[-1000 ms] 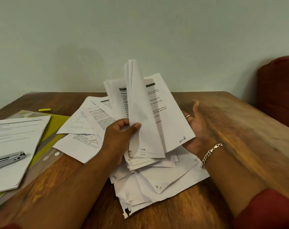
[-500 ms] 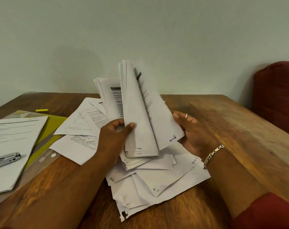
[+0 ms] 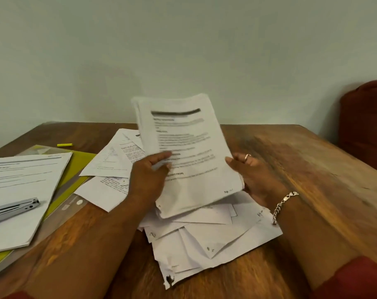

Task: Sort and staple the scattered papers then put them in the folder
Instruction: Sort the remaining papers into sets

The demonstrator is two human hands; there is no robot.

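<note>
The sheaf of papers (image 3: pixel 189 152), light, floppy and prone to fanning, sits pinched at its left edge by the left hand (image 3: pixel 150 180) and cradled along its right edge in the right hand's (image 3: pixel 254 178) curled grip, best squared by both long edges.

Wooden table (image 3: pixel 301 169); yellow highlighter (image 3: pixel 64 145) far left; red cushion (image 3: pixel 365 117) right

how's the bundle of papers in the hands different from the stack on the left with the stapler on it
The held bundle is lifted and tilted up off the table, gripped by the left hand and right hand; the left stack lies flat, untouched. The left stack rests on a yellow-green folder under a stapler; the held bundle carries nothing. Both are white printed sheets.
</note>
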